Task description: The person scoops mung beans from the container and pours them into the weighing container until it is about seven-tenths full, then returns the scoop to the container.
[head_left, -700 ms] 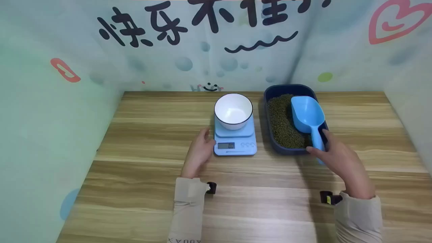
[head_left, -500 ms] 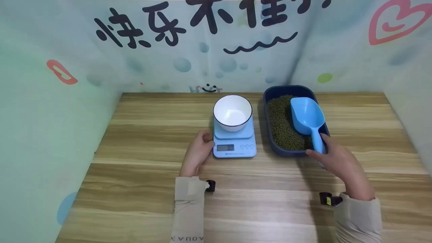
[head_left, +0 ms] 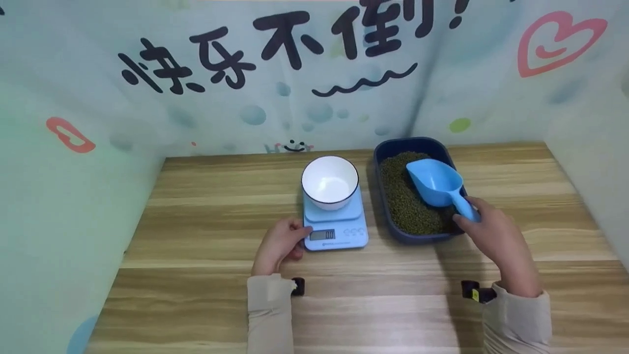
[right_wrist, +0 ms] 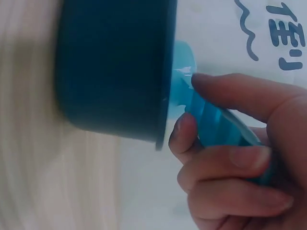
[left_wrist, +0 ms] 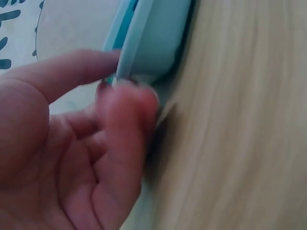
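Observation:
My right hand [head_left: 499, 238] grips the handle of a blue scoop [head_left: 435, 182]. Curled fingers [right_wrist: 230, 163] and the thumb wrap that handle in the right wrist view. The scoop's bowl lies over greenish-brown grains [head_left: 405, 204] in a dark blue tub [head_left: 410, 240]. At the left edge of a light blue kitchen scale [head_left: 346, 240], my left hand [head_left: 277, 246] pinches the front corner, thumb on top and fingers bent beside it. A white bowl [head_left: 330, 178] with a dark rim stands on the scale and looks empty. The display appears to read 0.0.
Everything stands on a wood-grain table [head_left: 196, 255]. A printed fabric backdrop [head_left: 221, 108] closes off the back, with pale sides left and right. The tub stands just right of the scale, with a narrow strip of table between.
My right hand has turned the scoop so its mouth points more to the left. The left thumb has come onto the scale's edge. The view has tilted upward.

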